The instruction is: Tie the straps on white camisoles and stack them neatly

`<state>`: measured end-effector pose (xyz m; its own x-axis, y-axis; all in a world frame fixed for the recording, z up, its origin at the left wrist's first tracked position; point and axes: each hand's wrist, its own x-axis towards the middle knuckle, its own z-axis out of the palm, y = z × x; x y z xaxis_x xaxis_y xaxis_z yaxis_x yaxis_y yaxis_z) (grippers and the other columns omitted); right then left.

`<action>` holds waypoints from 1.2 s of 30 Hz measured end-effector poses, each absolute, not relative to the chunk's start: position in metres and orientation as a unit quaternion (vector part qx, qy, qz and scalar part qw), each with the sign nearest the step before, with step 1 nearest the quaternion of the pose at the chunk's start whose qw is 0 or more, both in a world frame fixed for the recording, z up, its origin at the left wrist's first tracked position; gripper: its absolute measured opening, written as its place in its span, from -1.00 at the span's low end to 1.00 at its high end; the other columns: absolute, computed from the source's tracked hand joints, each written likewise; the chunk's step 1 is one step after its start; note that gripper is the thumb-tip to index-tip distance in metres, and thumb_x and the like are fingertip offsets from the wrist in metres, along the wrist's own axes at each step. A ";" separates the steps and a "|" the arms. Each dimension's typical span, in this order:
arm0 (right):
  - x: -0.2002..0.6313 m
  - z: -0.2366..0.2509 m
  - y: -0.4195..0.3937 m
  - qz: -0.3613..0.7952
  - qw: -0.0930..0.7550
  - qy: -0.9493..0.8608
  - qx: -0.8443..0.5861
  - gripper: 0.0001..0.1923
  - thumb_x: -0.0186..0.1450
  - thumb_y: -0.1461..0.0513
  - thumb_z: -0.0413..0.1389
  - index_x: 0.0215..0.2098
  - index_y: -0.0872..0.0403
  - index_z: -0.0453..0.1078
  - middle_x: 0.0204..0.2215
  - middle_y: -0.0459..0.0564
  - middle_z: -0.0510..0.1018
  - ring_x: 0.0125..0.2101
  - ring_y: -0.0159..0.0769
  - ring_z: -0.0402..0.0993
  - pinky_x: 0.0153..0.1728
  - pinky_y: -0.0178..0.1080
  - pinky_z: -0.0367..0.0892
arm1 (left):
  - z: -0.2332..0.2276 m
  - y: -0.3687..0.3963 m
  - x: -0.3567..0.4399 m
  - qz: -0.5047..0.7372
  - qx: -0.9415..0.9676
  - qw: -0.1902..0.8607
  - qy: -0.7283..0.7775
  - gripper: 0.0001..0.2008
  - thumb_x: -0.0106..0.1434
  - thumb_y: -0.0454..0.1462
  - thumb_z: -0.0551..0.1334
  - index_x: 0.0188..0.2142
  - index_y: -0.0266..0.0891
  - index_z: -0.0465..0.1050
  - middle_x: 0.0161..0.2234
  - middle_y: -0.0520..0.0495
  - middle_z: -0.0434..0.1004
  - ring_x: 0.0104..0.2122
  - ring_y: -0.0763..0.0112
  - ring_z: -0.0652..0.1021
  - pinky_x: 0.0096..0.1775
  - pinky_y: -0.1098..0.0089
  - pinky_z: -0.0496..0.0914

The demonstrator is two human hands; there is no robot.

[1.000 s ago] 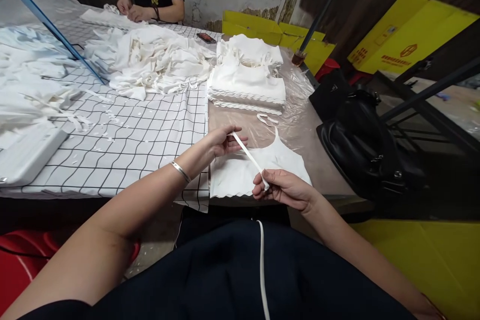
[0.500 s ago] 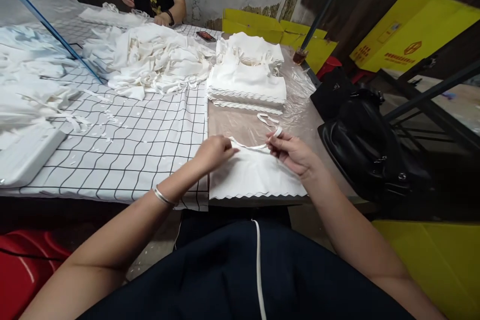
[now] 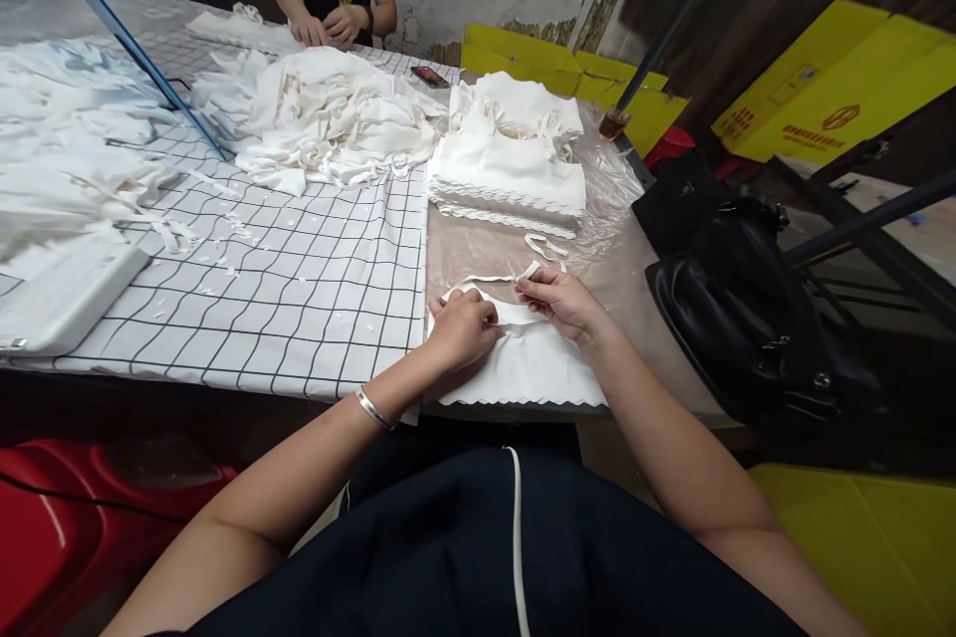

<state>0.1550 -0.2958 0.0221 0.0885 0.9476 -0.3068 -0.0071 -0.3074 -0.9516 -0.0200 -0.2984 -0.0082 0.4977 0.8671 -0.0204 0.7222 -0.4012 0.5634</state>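
A small white garment (image 3: 534, 373) with a scalloped hem lies flat at the table's near edge. My left hand (image 3: 463, 328) rests on its upper left corner and pinches the white strap (image 3: 489, 280) there. My right hand (image 3: 562, 301) grips the same strap a little to the right, above the garment's top edge. The strap runs between both hands, its loose end pointing up and right. A silver bangle sits on my left wrist.
A neat stack of folded white garments (image 3: 515, 174) sits beyond, a loose heap (image 3: 329, 119) to its left on the checked cloth (image 3: 284, 289). A second person's hands (image 3: 329, 25) work at the far end. A black bag (image 3: 754, 318) stands right; a blue pole (image 3: 123, 40) crosses left.
My right hand rose from the near hem to the garment's top. The strap, held taut diagonally before, now lies folded along the top edge with both hands close together.
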 end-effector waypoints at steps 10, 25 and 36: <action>0.147 0.009 -0.316 0.515 0.395 -0.482 -0.588 -0.69 -0.04 0.06 0.35 -0.46 0.10 0.49 -0.49 -0.10 0.51 -0.43 -0.36 0.36 -0.35 -0.28 0.24 | -0.012 -0.303 -0.020 0.212 0.781 0.337 0.481 -0.83 0.23 -0.20 0.29 -0.41 -0.25 0.55 -0.24 -0.09 0.53 -0.08 0.11 0.41 -0.02 0.04 0.08; 0.144 -0.010 -0.319 0.372 0.366 -0.619 -0.587 -0.72 0.05 0.02 0.26 -0.56 0.06 0.43 -0.55 -0.11 0.40 -0.48 -0.35 0.27 -0.44 -0.27 0.18 | -0.011 -0.301 -0.019 0.213 0.758 0.367 0.496 -0.81 0.19 -0.24 0.29 -0.53 -0.25 0.49 -0.31 -0.06 0.54 -0.13 0.19 0.42 0.00 0.05 0.07; 0.136 -0.013 -0.324 0.319 0.413 -0.618 -0.587 -0.69 0.07 0.00 0.25 -0.59 0.05 0.41 -0.56 -0.12 0.35 -0.51 -0.37 0.24 -0.45 -0.28 0.19 | -0.013 -0.301 -0.021 0.214 0.757 0.367 0.496 -0.79 0.19 -0.23 0.32 -0.54 -0.27 0.48 -0.32 -0.04 0.54 -0.13 0.20 0.44 -0.02 0.07 0.08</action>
<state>0.1360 -0.3243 -0.0130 0.0314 0.9901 0.1366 0.4624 0.1068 -0.8802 -0.0205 -0.3009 -0.0125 0.4172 0.9079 -0.0407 0.5941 -0.2386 0.7682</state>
